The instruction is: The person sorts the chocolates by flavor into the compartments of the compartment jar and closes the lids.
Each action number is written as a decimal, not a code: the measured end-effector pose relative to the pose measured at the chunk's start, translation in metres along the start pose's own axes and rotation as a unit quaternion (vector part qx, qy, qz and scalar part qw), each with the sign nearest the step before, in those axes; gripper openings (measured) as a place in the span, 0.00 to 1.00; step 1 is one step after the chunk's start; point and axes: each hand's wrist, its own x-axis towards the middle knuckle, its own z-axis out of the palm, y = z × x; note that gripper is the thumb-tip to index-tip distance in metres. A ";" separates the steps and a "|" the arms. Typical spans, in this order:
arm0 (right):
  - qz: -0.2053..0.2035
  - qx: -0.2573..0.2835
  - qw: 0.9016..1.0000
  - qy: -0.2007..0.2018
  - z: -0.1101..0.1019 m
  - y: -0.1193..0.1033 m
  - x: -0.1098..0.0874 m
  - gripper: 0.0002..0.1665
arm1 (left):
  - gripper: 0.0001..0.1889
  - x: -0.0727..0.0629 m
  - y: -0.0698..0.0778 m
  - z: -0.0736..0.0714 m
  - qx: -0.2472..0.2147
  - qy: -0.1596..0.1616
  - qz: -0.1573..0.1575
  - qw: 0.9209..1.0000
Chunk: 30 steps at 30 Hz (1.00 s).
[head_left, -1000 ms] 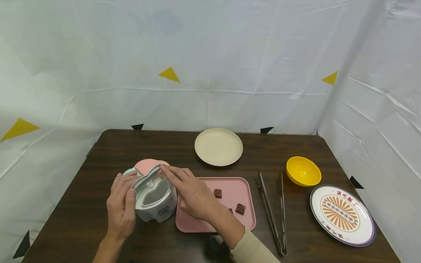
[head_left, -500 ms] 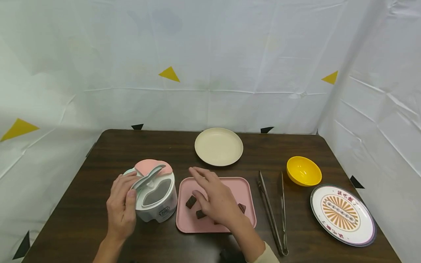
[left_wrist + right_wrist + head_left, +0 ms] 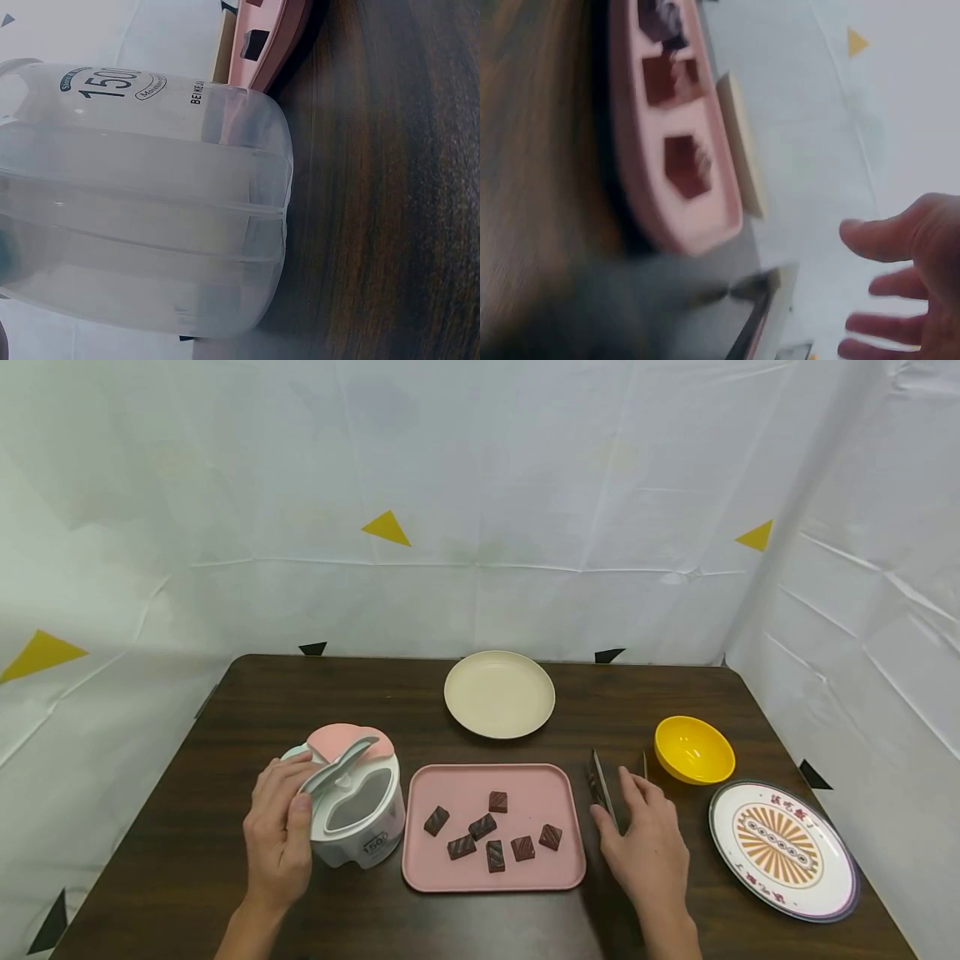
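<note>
My left hand (image 3: 279, 827) grips the left side of a translucent storage container (image 3: 360, 835) marked 1500, its thumb by the raised grey lid flap (image 3: 337, 767). Under that flap, the opening faces up; the neighbouring pink lid (image 3: 345, 739) lies flat. In the left wrist view the container's clear wall (image 3: 150, 187) fills most of the picture. My right hand (image 3: 648, 852) hovers over the metal tongs (image 3: 598, 781), thumb and fingers spread apart, covering much of them. The right wrist view shows these fingers extended, holding nothing. Left of them, several chocolates (image 3: 482, 827) lie on a pink tray (image 3: 420, 877).
A cream plate (image 3: 498, 695) lies behind the tray. Right of the tongs are a yellow bowl (image 3: 693, 750) and a patterned white plate (image 3: 782, 852). White sheeting (image 3: 480, 485) hangs behind and beside the dark wooden table (image 3: 360, 918).
My right hand has left the lid flap, crossed over the tray and come over the tongs. The flap stays raised, and my left hand keeps its place on the container.
</note>
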 end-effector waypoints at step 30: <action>0.125 -0.034 0.989 -0.076 0.004 0.050 -0.012 0.42 | 0.13 0.000 0.000 0.000 -0.005 0.004 0.004 1.000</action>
